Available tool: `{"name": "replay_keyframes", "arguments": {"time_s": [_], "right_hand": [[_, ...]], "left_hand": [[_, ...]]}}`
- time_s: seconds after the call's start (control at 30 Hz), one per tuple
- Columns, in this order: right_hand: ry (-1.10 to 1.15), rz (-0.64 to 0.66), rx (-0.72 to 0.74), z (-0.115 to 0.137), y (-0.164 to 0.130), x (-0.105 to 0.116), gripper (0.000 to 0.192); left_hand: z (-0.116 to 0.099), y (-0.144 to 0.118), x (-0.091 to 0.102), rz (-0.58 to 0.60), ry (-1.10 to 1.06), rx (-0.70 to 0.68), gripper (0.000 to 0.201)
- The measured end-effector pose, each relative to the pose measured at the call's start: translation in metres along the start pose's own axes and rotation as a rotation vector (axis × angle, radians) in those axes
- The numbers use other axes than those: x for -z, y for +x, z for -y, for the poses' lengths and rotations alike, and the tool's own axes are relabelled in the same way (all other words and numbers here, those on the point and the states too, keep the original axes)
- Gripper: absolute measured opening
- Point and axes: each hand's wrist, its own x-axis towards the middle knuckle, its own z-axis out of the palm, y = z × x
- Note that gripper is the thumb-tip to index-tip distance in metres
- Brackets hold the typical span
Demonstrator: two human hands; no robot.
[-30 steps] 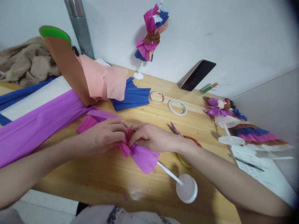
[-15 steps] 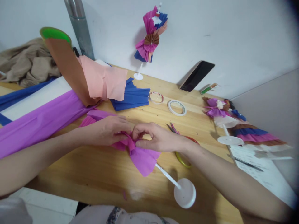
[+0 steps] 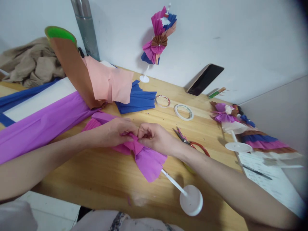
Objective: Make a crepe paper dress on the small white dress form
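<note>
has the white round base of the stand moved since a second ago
Yes, slightly: the white round base has shifted toward the person, a bit farther from the white tape roll, which lies unmoved on the table.

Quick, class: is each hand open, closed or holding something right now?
Left hand: closed, holding the pink paper.
Right hand: fingers curled at the same paper; whether they grip it cannot be told.

Wooden tabletop (image 3: pixel 96 179), bluish-white wall (image 3: pixel 125 32) behind, greyer side wall (image 3: pixel 284 112) at right, pale tiled floor (image 3: pixel 53 208) below.
</note>
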Motion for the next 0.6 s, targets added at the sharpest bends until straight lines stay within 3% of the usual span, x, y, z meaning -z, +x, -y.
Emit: {"name": "replay_keyframes", "arguments": {"time_s": [0.23, 0.6], "right_hand": [[0.011, -0.02, 0.012, -0.0001, -0.0004, 0.0002, 0.01], [-0.389, -0.062, 0.199, 0.006, -0.0068, -0.0021, 0.019]], "left_hand": [[0.0067, -0.0029, -0.0009, -0.018, -0.111, 0.052, 0.019], [0.0058, -0.0044, -0.003, -0.064, -0.199, 0.134, 0.013]]}}
